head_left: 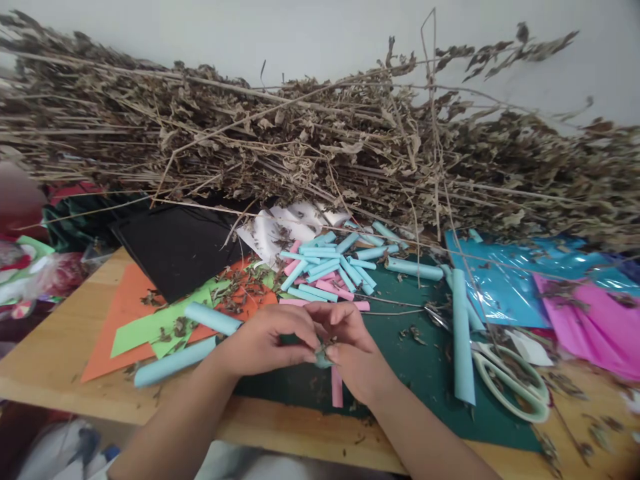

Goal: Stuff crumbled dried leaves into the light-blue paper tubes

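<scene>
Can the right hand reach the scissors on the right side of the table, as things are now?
Probably yes. The scissors lie in the open just right of the right hand, with only a long blue paper roll between them, lying flat. But both hands are now pinching a small blue piece.

You're at a craft workspace: a wooden table (pixel 55 360) with a green cutting mat (pixel 425 373), coloured paper rolls (pixel 325 267), scissors (pixel 510 380), and dried branches (pixel 320 140) heaped across the upper frame.
</scene>
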Motion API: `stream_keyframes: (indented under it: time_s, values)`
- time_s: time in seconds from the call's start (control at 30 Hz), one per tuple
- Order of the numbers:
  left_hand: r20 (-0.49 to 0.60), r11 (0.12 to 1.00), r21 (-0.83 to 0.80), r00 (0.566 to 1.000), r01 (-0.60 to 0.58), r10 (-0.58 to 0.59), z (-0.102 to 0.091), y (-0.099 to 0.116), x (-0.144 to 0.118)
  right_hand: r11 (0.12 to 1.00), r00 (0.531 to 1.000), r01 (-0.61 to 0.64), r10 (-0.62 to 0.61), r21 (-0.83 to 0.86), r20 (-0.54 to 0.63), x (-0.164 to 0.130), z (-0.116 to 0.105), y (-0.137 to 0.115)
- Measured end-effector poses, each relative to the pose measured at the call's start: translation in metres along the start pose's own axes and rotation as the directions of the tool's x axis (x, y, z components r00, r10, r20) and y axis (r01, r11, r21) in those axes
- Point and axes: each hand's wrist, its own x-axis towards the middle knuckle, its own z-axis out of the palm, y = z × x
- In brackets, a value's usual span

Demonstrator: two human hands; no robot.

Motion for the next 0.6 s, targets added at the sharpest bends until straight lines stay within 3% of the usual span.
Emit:
stream_keyframes:
  time_s: [0.13,0.4,0.6]
  values:
    - [0.067,0.997,-0.066,0.997,0.032,-0.027,-0.002,0.005,0.000,1.000,1.000,0.028,-0.028,-0.012,-0.009,0.000,-0.003,0.003]
    - [-0.024,0.985,-0.136,0.994,0.105,-0.109,0.009,0.002,-0.002,0.998,0.998,0.054,-0.054,0.020,0.013,0.001,-0.008,0.010]
    - [-0.066,0.880,-0.405,0.952,0.249,-0.300,0.015,-0.002,-0.004,0.998,0.997,0.060,-0.061,0.031,0.049,0.002,-0.007,0.010]
